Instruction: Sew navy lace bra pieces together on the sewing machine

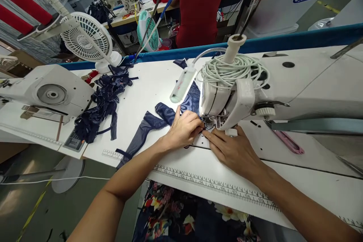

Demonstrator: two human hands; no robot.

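Note:
A navy lace garment piece (193, 98) lies under and beside the sewing machine head (228, 100), and a sheer navy strip of it trails left toward the table's front edge. My left hand (183, 128) is closed at the fabric's edge just left of the presser foot, fingertips pinched together on it. Close by, my right hand (231, 151) lies flat on the machine bed with its fingers stretched toward the needle area. Its index fingertip nearly meets the left fingers; the other fingertips are partly hidden beneath the machine head. The stitching point itself is mostly covered.
A heap of navy pieces (102, 102) lies at left, beside a second machine (51, 92). Pink-handled snips (287, 141) rest at right. A small lamp (183, 85) hangs over the fabric. Printed rulers (215, 185) run along the front edge. A person in red (198, 7) is beyond the table.

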